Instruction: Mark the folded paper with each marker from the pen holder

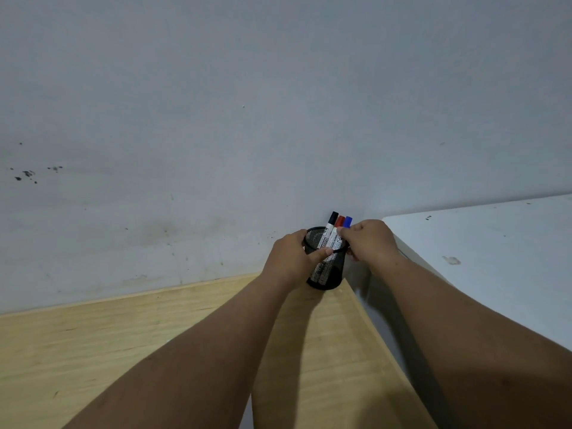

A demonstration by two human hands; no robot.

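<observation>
A black mesh pen holder (328, 272) stands at the far right corner of the wooden table (123, 342), against the wall. Three markers stick out of it: one with a black cap (333, 217), one with a red cap (340, 220), one with a blue cap (348, 222). My left hand (289, 258) wraps the holder's left side, thumb across its front. My right hand (370, 241) is at the holder's right rim, fingertips pinching the blue-capped marker's white barrel. No folded paper is in view.
A grey wall (247, 119) with dark spots on the left rises right behind the table. A white surface (495, 258) stands to the right, separated from the table by a narrow gap.
</observation>
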